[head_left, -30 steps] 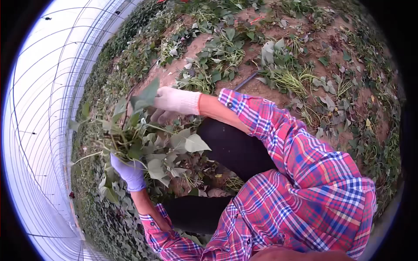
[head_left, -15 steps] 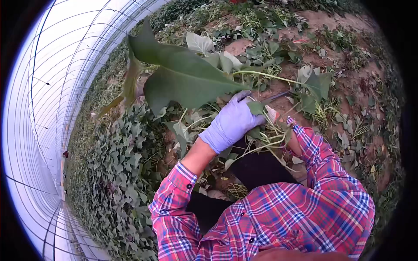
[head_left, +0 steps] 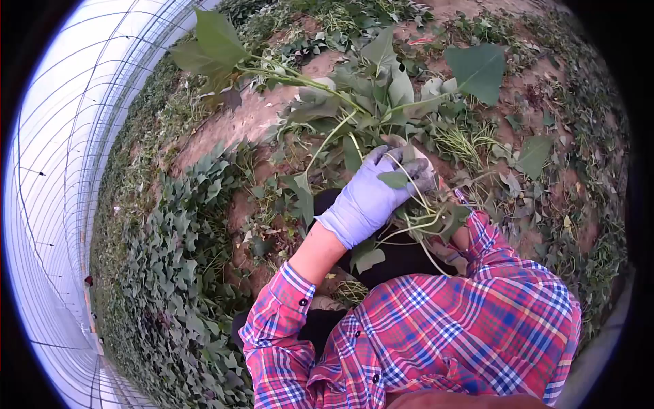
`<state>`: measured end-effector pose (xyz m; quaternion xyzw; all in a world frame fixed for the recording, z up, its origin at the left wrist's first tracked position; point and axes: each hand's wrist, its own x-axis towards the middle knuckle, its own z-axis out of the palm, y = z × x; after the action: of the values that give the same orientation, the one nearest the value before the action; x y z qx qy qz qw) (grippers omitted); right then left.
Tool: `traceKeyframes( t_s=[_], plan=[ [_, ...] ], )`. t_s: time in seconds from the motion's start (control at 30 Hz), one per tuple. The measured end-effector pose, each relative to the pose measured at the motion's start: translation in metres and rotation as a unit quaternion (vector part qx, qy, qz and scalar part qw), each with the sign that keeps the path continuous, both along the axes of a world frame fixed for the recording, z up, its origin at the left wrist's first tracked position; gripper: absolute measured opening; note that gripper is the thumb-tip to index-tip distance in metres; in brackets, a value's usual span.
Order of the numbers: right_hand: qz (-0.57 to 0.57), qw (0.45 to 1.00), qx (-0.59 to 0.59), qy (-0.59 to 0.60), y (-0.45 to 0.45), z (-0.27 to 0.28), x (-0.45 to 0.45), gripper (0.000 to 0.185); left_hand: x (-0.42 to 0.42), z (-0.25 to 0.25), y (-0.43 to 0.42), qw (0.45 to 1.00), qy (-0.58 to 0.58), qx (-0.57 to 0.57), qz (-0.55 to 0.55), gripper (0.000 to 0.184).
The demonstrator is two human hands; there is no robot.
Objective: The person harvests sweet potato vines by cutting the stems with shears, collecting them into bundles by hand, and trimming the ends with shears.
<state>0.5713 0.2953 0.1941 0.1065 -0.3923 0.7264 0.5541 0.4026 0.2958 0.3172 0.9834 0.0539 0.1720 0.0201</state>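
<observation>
My left hand (head_left: 368, 201), in a lilac glove, is closed round the stems of a bunch of leafy vines (head_left: 368, 102) above my knees. Close against it on the right is my right hand (head_left: 419, 167), in a pale glove with dirty fingertips, closed on the same bunch. Long stems and broad green leaves spread forward from both hands, while stem ends curl down over my dark trousers (head_left: 402, 262). Leaves and stems partly cover the right hand and wrist.
Dense leafy plants (head_left: 170, 273) grow on the left. Cut vine bunches (head_left: 463, 140) lie on the reddish soil (head_left: 231, 129) ahead and to the right. A white greenhouse wall with thin hoops (head_left: 61, 170) curves along the far left.
The left hand went from the far left to beside the right hand, carrying the vines. The right hand came back toward my knees and now holds the bunch too. The leaves have swung forward.
</observation>
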Motion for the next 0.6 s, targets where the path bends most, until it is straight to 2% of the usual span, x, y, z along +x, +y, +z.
traceKeyframes(
  t_s=[0.03,0.07,0.1,0.17,0.2,0.23,0.27,0.3,0.33,0.37,0.4,0.43,0.47,0.5,0.57,0.6],
  plan=[
    [-0.141,0.948,-0.208,-0.193,-0.010,0.022,0.007,0.052,0.004,0.005,-0.007,1.000,0.015,0.014,0.014,0.041],
    [-0.263,0.796,-0.407,-0.363,-0.018,0.033,0.016,0.051,0.002,0.006,-0.009,0.999,0.040,0.020,0.028,0.044],
    [-0.358,0.773,-0.253,-0.459,-0.003,-0.046,0.052,0.050,0.000,0.014,-0.013,0.999,0.038,0.000,0.032,0.045],
    [-0.392,0.752,-0.306,-0.433,-0.012,-0.075,0.102,0.050,-0.022,0.023,-0.012,0.998,0.014,-0.038,0.052,0.047],
    [-0.396,0.777,-0.365,-0.326,0.011,-0.150,0.150,0.048,-0.038,0.022,-0.013,0.996,-0.007,-0.055,0.065,0.049],
    [-0.430,0.710,-0.365,-0.422,-0.024,-0.075,0.164,0.046,-0.054,0.030,-0.016,0.989,-0.009,-0.102,0.106,0.045],
    [-0.473,0.646,-0.369,-0.473,-0.039,-0.045,0.183,0.043,-0.069,0.027,-0.016,0.972,-0.072,-0.153,0.161,0.035],
    [-0.470,0.648,-0.448,-0.398,-0.042,-0.032,0.203,0.041,-0.094,0.020,-0.010,0.965,-0.101,-0.138,0.200,0.028],
    [-0.561,0.584,-0.409,-0.420,-0.052,-0.002,0.210,0.038,-0.115,0.019,-0.008,0.958,-0.096,-0.108,0.248,0.025],
    [-0.603,0.574,-0.353,-0.427,-0.051,-0.010,0.246,0.035,-0.136,0.016,-0.007,0.943,-0.099,-0.116,0.295,0.019],
    [-0.737,0.381,-0.097,-0.550,-0.037,-0.085,0.323,0.034,-0.164,0.002,-0.006,0.898,-0.163,-0.210,0.351,0.018],
    [-0.647,0.560,-0.381,-0.351,-0.047,-0.023,0.313,0.039,-0.174,0.000,-0.011,0.829,-0.224,-0.305,0.411,0.020],
    [-0.714,0.482,-0.329,-0.387,-0.044,0.020,0.297,0.050,-0.199,-0.007,-0.010,0.810,-0.235,-0.306,0.441,0.022],
    [-0.755,0.424,-0.293,-0.405,-0.038,0.015,0.322,0.045,-0.223,-0.013,-0.009,0.790,-0.247,-0.307,0.470,0.024],
    [-0.766,0.295,-0.214,-0.530,-0.024,-0.024,0.409,0.051,-0.249,-0.010,-0.018,0.696,-0.239,-0.351,0.578,0.025],
    [-0.727,0.255,-0.230,-0.595,-0.027,-0.012,0.408,0.053,-0.267,-0.016,-0.020,0.709,-0.231,-0.353,0.565,0.025]
  ],
)
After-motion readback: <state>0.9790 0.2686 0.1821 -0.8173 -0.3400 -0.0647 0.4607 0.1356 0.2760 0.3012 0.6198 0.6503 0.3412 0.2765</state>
